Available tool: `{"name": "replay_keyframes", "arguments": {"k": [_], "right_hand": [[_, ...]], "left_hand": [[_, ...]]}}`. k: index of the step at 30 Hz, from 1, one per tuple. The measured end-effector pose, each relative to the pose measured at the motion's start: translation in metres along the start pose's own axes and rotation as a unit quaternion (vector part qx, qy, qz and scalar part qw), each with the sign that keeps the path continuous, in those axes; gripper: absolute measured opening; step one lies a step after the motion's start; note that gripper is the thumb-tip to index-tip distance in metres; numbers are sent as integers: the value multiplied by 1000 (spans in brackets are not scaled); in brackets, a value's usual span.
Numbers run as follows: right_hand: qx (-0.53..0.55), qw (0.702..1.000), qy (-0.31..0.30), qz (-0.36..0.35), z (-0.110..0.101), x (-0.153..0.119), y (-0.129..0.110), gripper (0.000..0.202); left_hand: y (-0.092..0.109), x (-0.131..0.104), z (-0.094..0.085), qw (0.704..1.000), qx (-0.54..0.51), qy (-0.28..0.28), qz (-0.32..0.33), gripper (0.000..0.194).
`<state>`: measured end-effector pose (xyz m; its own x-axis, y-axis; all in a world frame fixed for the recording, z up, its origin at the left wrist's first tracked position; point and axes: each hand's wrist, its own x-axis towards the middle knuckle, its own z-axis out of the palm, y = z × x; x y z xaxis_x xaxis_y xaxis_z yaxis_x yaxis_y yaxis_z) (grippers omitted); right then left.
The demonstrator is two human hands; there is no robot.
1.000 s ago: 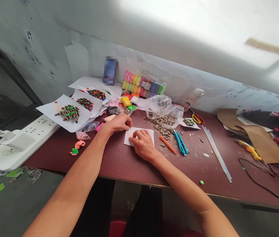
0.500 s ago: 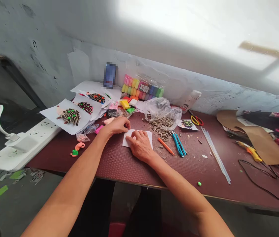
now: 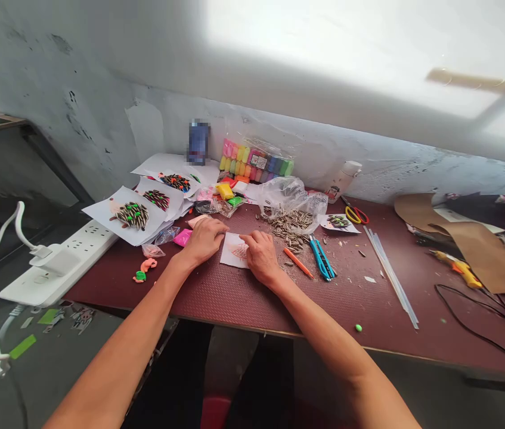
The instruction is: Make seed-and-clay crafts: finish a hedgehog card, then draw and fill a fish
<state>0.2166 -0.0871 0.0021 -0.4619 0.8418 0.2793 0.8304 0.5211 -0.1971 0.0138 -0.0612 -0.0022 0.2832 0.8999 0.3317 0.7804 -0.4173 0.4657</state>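
Note:
A small white paper card [image 3: 229,257] with an orange-pink patterned patch lies on the dark red table in front of me. At its upper left corner rests my left hand [image 3: 205,239], palm down, fingers loosely stretched to the right. My right hand [image 3: 261,256] lies over the card's right side with bent fingers drawn together; whatever is under the fingertips is hidden. Just behind my left hand is a pale peach packet [image 3: 199,221], beside a bright pink lump [image 3: 183,238]. Close to my right hand are an orange pen-like stick [image 3: 299,263] and a blue utility knife [image 3: 322,258].
Sunflower seeds [image 3: 290,223] spill from a clear plastic bag [image 3: 285,193]. Sheets with seed hedgehogs [image 3: 131,215] lie left, near a white power strip [image 3: 77,253]. Scissors [image 3: 356,214], glue sticks [image 3: 390,277] and a yellow glue gun [image 3: 462,271] with a cord lie right. Colourful clay packs [image 3: 256,161] stand behind.
My left hand has lowered, its fingers flattening toward the card's corner. My right hand has shifted slightly right, uncovering the orange-pink patch on the card. The camera view has turned a little.

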Motion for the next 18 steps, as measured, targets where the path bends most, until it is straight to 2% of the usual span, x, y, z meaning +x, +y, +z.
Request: {"name": "replay_keyframes", "arguments": {"k": [5,9,12,18], "right_hand": [[22,1000,13,9,2,2,1,41],[37,998,36,23,3,4,4,32],[52,998,20,25,2,5,5,22],[57,998,-28,28,-3,10,-4,24]], "left_hand": [[10,-28,0,1000,-1,25,-19,29],[14,-36,5,999,-13,42,-10,28],[13,-37,8,998,-21,49,-17,32],[13,-39,9,999,-25,27,-26,39]]}}
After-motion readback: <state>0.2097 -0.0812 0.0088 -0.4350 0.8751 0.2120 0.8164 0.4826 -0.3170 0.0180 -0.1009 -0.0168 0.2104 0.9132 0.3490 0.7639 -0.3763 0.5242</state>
